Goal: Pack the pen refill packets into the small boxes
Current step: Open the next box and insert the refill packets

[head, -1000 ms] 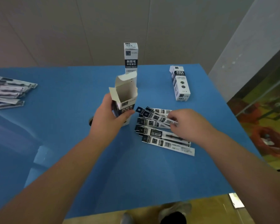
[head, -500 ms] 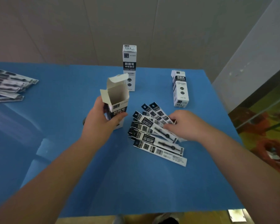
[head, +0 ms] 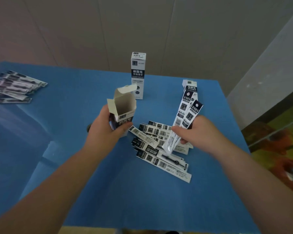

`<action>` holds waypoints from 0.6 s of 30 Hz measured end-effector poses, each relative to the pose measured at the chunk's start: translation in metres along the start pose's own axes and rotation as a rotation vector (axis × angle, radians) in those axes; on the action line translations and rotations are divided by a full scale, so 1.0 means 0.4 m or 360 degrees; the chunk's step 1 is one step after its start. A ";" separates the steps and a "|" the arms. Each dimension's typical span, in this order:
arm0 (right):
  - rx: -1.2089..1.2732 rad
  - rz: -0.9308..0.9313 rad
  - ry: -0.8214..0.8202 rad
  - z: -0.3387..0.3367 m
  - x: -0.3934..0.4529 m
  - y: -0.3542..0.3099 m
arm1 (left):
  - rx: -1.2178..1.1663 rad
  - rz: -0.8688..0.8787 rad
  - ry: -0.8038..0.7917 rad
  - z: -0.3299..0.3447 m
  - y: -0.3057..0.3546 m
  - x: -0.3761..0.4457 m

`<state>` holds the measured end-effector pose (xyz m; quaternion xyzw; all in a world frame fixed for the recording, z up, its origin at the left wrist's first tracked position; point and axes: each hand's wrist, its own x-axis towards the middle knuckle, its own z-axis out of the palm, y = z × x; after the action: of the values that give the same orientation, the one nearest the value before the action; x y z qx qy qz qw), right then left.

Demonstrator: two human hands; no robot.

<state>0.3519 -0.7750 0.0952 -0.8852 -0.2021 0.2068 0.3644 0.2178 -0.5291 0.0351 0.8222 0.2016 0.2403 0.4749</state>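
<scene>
Far left edge of the blue table point(head: 74, 166): a spare stack of refill packets point(head: 13, 86) lying flat, print too blurred to read. Left hand point(head: 107, 130) is wrapped around the lower half of an open box point(head: 122, 112), fingers and thumb curled on its sides; top flaps up, cavity looks bare, held upright just above the table. Black band on its front has white characters, partly covered by the thumb (not legible). Behind it a closed box point(head: 138, 75) stands upright, label reads 刷题笔 / 中性替芯 in white on black, barcode panel on top. Centre-right: loose packets point(head: 159, 149) fanned flat on the table between the hands, barcodes and black header blocks visible, small text unreadable. Right hand point(head: 193, 130) pinches two lifted packets point(head: 184, 119) near their lower third, black ends pointing up and away, clear ends down over the pile. Behind them a second closed box point(head: 190, 86), mostly hidden, same 刷题笔 header on top
</scene>
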 end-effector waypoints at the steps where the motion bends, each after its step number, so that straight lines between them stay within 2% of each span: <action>1: -0.0071 0.0003 0.0016 0.001 0.001 0.004 | 0.0010 0.0010 -0.0007 0.000 0.002 0.000; 3: -0.0102 0.0022 0.0068 0.000 0.001 0.012 | 0.0013 0.0025 -0.0010 -0.001 0.002 -0.001; 7: 0.0206 -0.0018 0.0142 -0.018 -0.021 -0.008 | 0.0033 0.0041 0.0000 -0.001 0.001 -0.002; 13: 0.0972 -0.0691 0.0179 -0.018 -0.081 -0.166 | -0.0013 0.0094 -0.0019 0.006 0.015 -0.001; 16: 0.1074 -0.0858 0.0335 0.016 -0.078 -0.231 | 0.0009 0.0116 -0.0026 0.005 0.021 -0.005; 18: 0.0982 -0.0918 0.0395 0.034 -0.064 -0.250 | 0.0030 0.0136 -0.0037 0.002 0.023 -0.010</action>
<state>0.3029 -0.7152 0.1649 -0.6605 -0.3245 0.0394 0.6759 0.2160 -0.5362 0.0419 0.8373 0.1630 0.2490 0.4587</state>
